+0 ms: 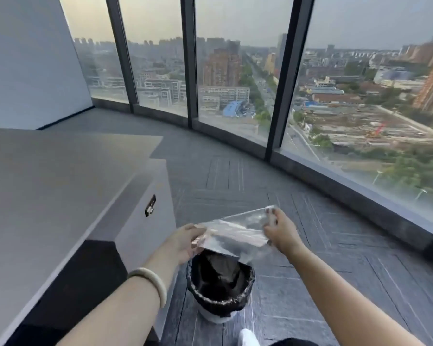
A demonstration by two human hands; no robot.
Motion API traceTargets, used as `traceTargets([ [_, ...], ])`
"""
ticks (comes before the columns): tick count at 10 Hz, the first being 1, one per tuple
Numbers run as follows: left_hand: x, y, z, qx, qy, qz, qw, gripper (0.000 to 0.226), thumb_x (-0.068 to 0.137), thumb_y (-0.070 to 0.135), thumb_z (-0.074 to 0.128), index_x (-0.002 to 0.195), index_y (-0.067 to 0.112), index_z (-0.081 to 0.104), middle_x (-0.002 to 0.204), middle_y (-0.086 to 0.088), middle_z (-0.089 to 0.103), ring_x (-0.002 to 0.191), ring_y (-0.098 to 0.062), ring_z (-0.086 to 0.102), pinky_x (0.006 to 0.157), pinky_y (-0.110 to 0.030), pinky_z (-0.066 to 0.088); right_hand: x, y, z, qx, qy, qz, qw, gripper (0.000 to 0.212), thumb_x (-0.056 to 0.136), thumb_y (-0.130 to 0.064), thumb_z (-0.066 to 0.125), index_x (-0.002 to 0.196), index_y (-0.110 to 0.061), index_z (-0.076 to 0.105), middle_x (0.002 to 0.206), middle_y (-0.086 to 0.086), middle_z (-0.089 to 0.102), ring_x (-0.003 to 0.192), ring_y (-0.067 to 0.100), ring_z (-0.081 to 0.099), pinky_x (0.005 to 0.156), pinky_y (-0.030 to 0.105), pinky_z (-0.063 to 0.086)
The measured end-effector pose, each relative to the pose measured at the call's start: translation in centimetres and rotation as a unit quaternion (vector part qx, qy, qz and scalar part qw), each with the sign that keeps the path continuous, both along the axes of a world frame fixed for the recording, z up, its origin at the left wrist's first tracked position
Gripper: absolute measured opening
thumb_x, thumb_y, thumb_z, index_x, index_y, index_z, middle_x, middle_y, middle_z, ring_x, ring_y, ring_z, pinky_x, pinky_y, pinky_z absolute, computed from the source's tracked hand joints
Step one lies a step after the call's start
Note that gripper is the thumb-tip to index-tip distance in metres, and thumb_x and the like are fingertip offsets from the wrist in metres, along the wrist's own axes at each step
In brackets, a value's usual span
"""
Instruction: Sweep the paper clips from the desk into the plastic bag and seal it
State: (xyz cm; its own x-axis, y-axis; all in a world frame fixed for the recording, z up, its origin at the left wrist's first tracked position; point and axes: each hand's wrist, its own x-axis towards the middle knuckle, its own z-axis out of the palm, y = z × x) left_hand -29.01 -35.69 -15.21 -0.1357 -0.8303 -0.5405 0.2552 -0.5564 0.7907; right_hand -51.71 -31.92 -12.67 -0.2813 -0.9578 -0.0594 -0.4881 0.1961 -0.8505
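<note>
A clear plastic bag [238, 233] is stretched between both my hands above the floor, to the right of the grey desk [48, 186]. My left hand [183, 243] grips the bag's left end. My right hand [278, 231] pinches its right end, fingers over the upper corner. The bag hangs just above a waste bin. No paper clips show on the desk top, and the blur hides whatever is inside the bag.
A small bin with a black liner [220, 288] stands on the dark tiled floor right below the bag. A curved wall of floor-to-ceiling windows [235, 71] runs across the back and right. A white shoe [248, 338] shows at the bottom edge.
</note>
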Motion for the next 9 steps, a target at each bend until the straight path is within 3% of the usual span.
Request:
traceTargets([
  [1,-2.4,-3.2,-10.0,0.082,0.01,0.052,0.995,0.053,0.084,-0.007,0.055,0.131,0.005,0.035,0.085,-0.016,0.054,0.068,-0.025,0.054,0.036,-0.022,0.05,-1.1,-2.7,-10.1,0.093,0.016,-0.047,0.994,0.038,0.083,-0.006,0.037,0.118,-0.018,0.047,0.104,0.011,0.062,0.079,0.029,0.065,0.068,0.04,0.053],
  [2,-3.8,-6.7,-18.0,0.126,-0.014,0.088,0.988,0.052,0.088,-0.004,0.05,0.137,-0.001,0.033,0.13,-0.024,0.046,0.101,-0.034,0.054,0.059,-0.026,0.057,-0.8,-6.0,-18.1,0.173,0.026,-0.056,0.983,0.034,0.08,-0.01,0.038,0.112,-0.017,0.046,0.11,0.015,0.06,0.091,0.033,0.062,0.08,0.044,0.051],
  [3,-4.3,-8.5,-24.0,0.191,-0.033,0.127,0.973,0.059,0.088,0.009,0.055,0.14,0.007,0.027,0.153,-0.016,0.016,0.134,-0.036,0.029,0.092,-0.044,0.046,0.7,-8.9,-23.6,0.335,-0.093,-0.006,0.938,0.064,0.087,-0.037,0.054,0.141,-0.018,0.025,0.133,0.017,0.048,0.107,0.033,0.058,0.093,0.046,0.048],
  [4,-4.4,-9.1,-27.3,0.231,-0.074,0.091,0.966,0.066,0.088,0.016,0.057,0.143,0.011,0.021,0.154,-0.014,0.014,0.139,-0.038,0.017,0.096,-0.05,0.043,2.2,-11.0,-26.7,0.477,-0.271,0.008,0.836,0.083,0.081,-0.061,0.049,0.145,-0.019,0.018,0.151,0.015,0.025,0.124,0.038,0.046,0.098,0.046,0.047],
  [5,-4.6,-9.5,-28.9,0.231,-0.077,0.066,0.968,0.065,0.088,0.016,0.057,0.143,0.013,0.022,0.154,-0.011,0.017,0.139,-0.036,0.019,0.09,-0.048,0.047,3.4,-12.3,-28.8,0.507,-0.303,0.026,0.806,0.089,0.077,-0.07,0.044,0.147,-0.024,0.012,0.157,0.011,0.01,0.13,0.041,0.039,0.095,0.046,0.049],
  [6,-4.7,-9.9,-29.2,0.212,-0.074,0.052,0.973,0.066,0.089,0.014,0.056,0.144,0.014,0.02,0.153,-0.013,0.02,0.139,-0.034,0.024,0.095,-0.049,0.047,4.6,-12.6,-29.0,0.525,-0.245,0.082,0.811,0.087,0.078,-0.073,0.036,0.148,-0.023,0.015,0.157,0.011,0.008,0.129,0.038,0.042,0.09,0.043,0.052],
  [7,-4.9,-9.8,-28.8,0.204,-0.079,0.033,0.975,0.064,0.089,0.013,0.055,0.143,0.013,0.022,0.152,-0.014,0.023,0.137,-0.033,0.027,0.097,-0.048,0.047,5.0,-12.3,-28.0,0.509,-0.157,0.129,0.836,0.079,0.083,-0.07,0.029,0.144,-0.019,0.03,0.155,0.012,0.019,0.123,0.034,0.05,0.086,0.039,0.053],
  [8,-4.9,-9.8,-27.5,0.193,-0.095,0.027,0.976,0.061,0.09,0.014,0.054,0.143,0.012,0.023,0.151,-0.013,0.026,0.136,-0.033,0.03,0.097,-0.047,0.047,4.7,-12.4,-26.9,0.476,-0.121,0.128,0.861,0.072,0.085,-0.067,0.029,0.131,-0.015,0.049,0.149,0.013,0.032,0.118,0.034,0.053,0.083,0.04,0.054],
  [9,-4.8,-9.2,-26.5,0.177,-0.106,0.019,0.978,0.059,0.09,0.015,0.053,0.142,0.013,0.024,0.151,-0.011,0.027,0.135,-0.032,0.03,0.097,-0.047,0.046,4.2,-12.1,-25.9,0.444,-0.128,0.105,0.881,0.068,0.087,-0.064,0.03,0.13,-0.015,0.05,0.146,0.012,0.037,0.114,0.033,0.055,0.074,0.036,0.054],
])
